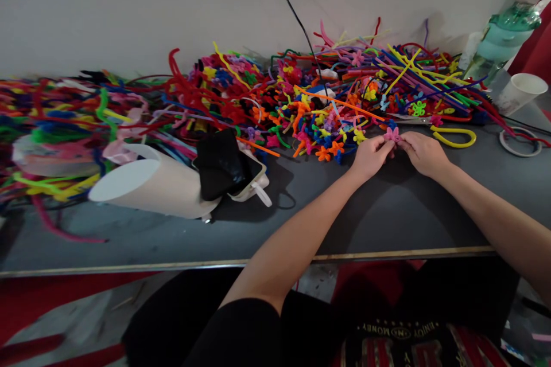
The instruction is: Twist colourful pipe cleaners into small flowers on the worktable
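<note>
Between my two hands, above the grey table near the pile's front edge, is a small pink pipe-cleaner flower (392,135). My left hand (371,155) pinches it from the left side, thumb and fingers closed. From the right, my right hand (420,151) grips it with thumb and fingertips. A bit of blue shows just behind the flower. Orange pipe-cleaner flowers (329,152) lie left of my left hand. A bent yellow pipe cleaner (456,137) rests to the right of my right hand.
A long heap of coloured pipe cleaners (241,89) runs along the wall. At left lie a white cut tube (150,183) and a black phone-like object (221,163). A paper cup (523,92), a green bottle (499,40) and a tape ring (520,143) stand right. A black cable (293,8) hangs down.
</note>
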Tool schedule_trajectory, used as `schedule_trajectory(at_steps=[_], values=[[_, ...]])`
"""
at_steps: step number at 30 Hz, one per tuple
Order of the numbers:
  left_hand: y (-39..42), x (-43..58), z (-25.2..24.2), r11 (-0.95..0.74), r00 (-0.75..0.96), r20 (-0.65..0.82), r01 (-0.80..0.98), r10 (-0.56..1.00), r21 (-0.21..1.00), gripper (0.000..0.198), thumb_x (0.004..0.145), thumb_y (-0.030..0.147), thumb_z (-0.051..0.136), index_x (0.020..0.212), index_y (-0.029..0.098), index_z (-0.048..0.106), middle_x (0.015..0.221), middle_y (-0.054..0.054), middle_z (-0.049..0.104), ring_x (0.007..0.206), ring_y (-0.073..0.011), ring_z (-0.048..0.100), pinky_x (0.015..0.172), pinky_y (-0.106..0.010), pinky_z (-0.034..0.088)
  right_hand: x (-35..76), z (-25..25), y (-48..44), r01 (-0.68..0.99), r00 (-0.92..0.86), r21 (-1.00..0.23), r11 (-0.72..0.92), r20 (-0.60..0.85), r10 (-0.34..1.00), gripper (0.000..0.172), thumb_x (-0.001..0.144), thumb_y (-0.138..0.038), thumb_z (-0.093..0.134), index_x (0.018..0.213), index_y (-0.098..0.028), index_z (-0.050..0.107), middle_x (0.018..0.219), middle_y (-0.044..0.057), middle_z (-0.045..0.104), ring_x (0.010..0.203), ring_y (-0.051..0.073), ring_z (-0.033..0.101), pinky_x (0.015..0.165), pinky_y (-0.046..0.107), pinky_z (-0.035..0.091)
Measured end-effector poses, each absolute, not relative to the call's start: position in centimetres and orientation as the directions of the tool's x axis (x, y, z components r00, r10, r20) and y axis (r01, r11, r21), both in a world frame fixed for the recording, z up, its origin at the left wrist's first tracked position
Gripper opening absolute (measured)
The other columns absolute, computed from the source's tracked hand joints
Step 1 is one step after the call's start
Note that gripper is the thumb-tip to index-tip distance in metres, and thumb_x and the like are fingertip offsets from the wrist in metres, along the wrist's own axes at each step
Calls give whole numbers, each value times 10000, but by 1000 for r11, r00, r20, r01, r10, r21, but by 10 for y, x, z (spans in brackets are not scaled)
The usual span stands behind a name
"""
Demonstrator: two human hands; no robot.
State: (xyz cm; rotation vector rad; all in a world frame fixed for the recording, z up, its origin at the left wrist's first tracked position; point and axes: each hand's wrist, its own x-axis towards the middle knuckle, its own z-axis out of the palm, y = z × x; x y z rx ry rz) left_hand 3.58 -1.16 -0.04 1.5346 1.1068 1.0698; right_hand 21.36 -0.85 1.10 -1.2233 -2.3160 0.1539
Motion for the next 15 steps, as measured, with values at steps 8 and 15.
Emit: schedule_trajectory(at_steps=[8,15], values=[[-17,37,4,-187,224,150,152,963,971,277,911,267,552,656,161,581,538,28,580,424,-66,464,490,-216,354,216,19,-10,799,-527,-89,595,373,764,340,1018,-334,358,906,-194,646,941,95,736,902,232,656,639,314,384],[-18,36,5,-202,237,158,174,958,964,277,912,267,534,660,161,578,541,34,575,434,-65,473,494,-210,359,214,20,-11,792,-533,-106,602,362,765,360,1022,-338,348,902,-180,649,898,98,733,861,215,649,632,296,361]])
